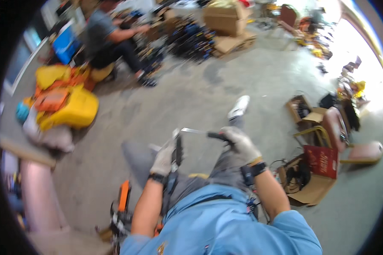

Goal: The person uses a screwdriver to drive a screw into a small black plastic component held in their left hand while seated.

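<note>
My gloved right hand [242, 143] is closed round the black handle of a knife [195, 130], with a spot of red on the handle. The knife's thin silver blade points left, its tip close to the upper end of a long dark tool [172, 176]. My gloved left hand [165, 156] grips this tool near its top. It slants down along my left thigh, and its lower part shows grey-blue beside my forearm. Blur hides its exact kind, and whether the blade touches it I cannot tell.
An orange and black tool [124, 195] is by my left elbow. Yellow and orange plastic parts [74, 108] are heaped at left, near a seated person [108, 36]. An open cardboard box [312, 189] and chairs [334, 123] stand at right; dark tools [191, 38] lie piled ahead.
</note>
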Available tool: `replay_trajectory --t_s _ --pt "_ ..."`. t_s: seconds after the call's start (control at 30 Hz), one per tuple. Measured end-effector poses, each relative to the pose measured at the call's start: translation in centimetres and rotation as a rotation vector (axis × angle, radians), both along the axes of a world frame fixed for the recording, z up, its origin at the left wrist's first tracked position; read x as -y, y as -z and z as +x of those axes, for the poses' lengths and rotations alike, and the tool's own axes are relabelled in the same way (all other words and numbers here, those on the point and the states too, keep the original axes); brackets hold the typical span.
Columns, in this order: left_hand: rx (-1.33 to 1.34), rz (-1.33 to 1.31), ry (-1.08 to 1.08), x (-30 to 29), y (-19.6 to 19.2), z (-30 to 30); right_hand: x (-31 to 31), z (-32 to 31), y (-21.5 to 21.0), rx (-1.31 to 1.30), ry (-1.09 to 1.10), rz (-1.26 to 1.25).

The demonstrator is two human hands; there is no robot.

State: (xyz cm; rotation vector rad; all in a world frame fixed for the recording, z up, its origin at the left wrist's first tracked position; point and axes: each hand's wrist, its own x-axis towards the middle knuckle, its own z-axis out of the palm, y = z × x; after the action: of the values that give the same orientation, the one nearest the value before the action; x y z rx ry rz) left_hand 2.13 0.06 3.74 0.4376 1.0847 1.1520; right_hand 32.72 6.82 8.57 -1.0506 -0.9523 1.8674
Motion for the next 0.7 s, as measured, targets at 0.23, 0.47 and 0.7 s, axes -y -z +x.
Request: replay_trajectory --t_s 0.23,0.47,0.7 --pt "0.124 0.011 -0.055 -0.4 2.1 -0.8 1.7 -0.7 -1.1 -0.053 -0.139 -0.066" --pt "0.033 0.070 -0.064 0.2 2.1 -1.3 3.2 -1.9 -0.9 0.099 -0.231 -0.052" --pt "0.061 0.034 -0.103 0.4 2.0 -1.1 3.8 -2.2 -0.7 0.179 -0.220 -0.046"
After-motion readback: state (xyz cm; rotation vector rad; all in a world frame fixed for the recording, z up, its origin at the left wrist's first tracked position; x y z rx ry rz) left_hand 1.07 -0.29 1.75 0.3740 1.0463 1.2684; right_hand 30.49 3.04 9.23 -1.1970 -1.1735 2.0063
